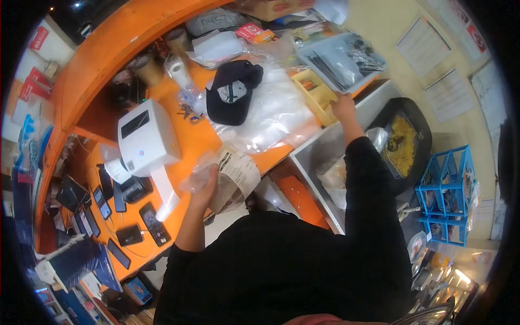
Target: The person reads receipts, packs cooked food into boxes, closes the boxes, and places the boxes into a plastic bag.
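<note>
My left hand is closed around a printed paper receipt and a crumpled clear plastic bag, held low over the orange counter's front edge. Over at the right, my right hand reaches to the rim of a yellow divided tray. Its fingers look curled together, and whatever they grip is too small to make out. A few small items lie in the tray's far compartment. Beside it stands a grey-blue bin with flat dark packets and plastic inside.
On the orange counter are a white receipt printer, a black cap, clear plastic bags and several phones. A black pan of yellow food and a blue wire rack are at the right.
</note>
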The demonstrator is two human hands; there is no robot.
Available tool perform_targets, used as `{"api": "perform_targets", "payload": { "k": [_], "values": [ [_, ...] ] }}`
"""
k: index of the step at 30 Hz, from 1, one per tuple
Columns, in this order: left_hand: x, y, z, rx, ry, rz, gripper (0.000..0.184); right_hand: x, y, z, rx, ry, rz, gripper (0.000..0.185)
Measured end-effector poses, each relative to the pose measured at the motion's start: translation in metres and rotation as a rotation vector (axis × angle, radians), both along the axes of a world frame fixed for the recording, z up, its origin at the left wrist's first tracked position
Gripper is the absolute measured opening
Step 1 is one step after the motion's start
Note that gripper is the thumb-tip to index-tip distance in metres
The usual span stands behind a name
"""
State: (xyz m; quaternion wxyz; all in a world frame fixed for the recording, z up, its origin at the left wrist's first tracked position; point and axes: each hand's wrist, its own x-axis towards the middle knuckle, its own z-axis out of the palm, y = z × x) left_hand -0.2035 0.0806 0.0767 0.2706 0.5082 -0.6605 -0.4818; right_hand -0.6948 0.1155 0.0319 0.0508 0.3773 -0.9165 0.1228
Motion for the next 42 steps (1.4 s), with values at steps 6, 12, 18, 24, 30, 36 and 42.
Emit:
{"api": "perform_targets", "payload": {
  "k": [6,12,18,24,30,36,42],
  "values": [
    [0.009,-0.039,-0.025,0.029,0.018,-0.071,0.035,0.012,-0.007,-0.006,0.070,0.011,-0.105,0.025],
    [0.015,-0.049,-0.019,-0.066,-0.060,-0.225,0.037,0.015,-0.015,0.001,-0.027,-0.004,-0.136,0.021],
    [0.030,-0.042,-0.003,-0.004,-0.119,-0.234,0.030,0.035,-0.003,0.044,-0.222,0.139,-0.171,0.018],
    [0.023,-0.043,-0.004,0.457,0.204,-0.139,0.016,0.133,-0.005,0.110,-0.551,-0.062,-0.051,0.012],
    [0.027,-0.042,-0.006,0.661,0.437,-0.050,0.016,0.291,-0.006,0.089,-0.548,0.029,1.143,0.011],
    [0.027,-0.036,-0.003,0.613,0.390,0.078,0.029,0.340,-0.004,0.063,-0.584,-0.055,1.491,0.016],
    [0.029,-0.035,-0.015,0.592,0.219,0.037,0.027,0.338,-0.006,0.067,-0.562,-0.477,1.140,0.019]
  ]
}}
